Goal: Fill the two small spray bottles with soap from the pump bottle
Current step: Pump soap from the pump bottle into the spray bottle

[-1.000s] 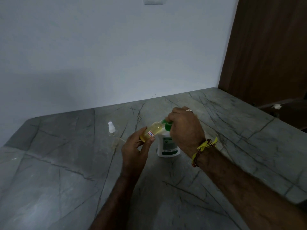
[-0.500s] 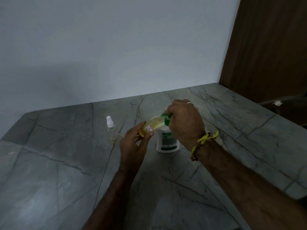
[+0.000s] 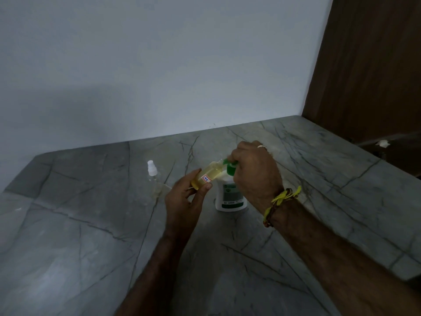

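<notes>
Grey marble counter [image 3: 91, 236]: two spray bottles [image 3: 208, 175] [image 3: 153, 173], one pump bottle [image 3: 230, 195], two hands [image 3: 184, 201] [image 3: 255, 174].

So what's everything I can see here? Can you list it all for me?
small spray bottle: 1, clear with yellowish soap, tilted, mouth at the pump spout, in the left hand
capped spray bottle: 1, clear with white cap, standing on the counter, left of the hands
pump bottle: 1, white with green pump, standing on the counter
counter: 1, grey veined stone
wall: 1, pale
wooden panel: 1, brown, right
wristband: 1, yellow and brown, right wrist
left hand: holds the small spray bottle
right hand: grips the green pump
</notes>
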